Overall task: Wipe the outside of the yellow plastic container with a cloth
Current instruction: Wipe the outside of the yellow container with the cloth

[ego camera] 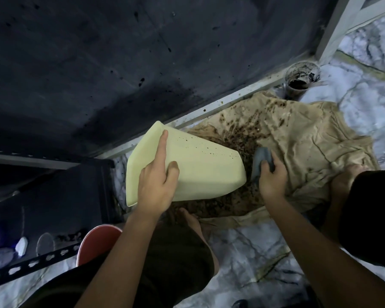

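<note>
The pale yellow plastic container [200,165] lies tilted on its side above a soiled beige sheet, its narrower base pointing right and its outer wall dotted with dark specks. My left hand [158,181] rests on top of that wall, index finger stretched toward the rim, thumb pressed on the surface. My right hand [272,176] grips a folded grey cloth [261,162] just right of the container's base; whether the cloth touches the base is unclear.
The beige sheet [298,147] on the marbled floor [242,247] carries scattered brown soil. A dirty cup [301,78] stands at the back by the dark wall. A red stool [98,241] and a metal rack [31,265] sit at lower left. My knees and feet flank the sheet.
</note>
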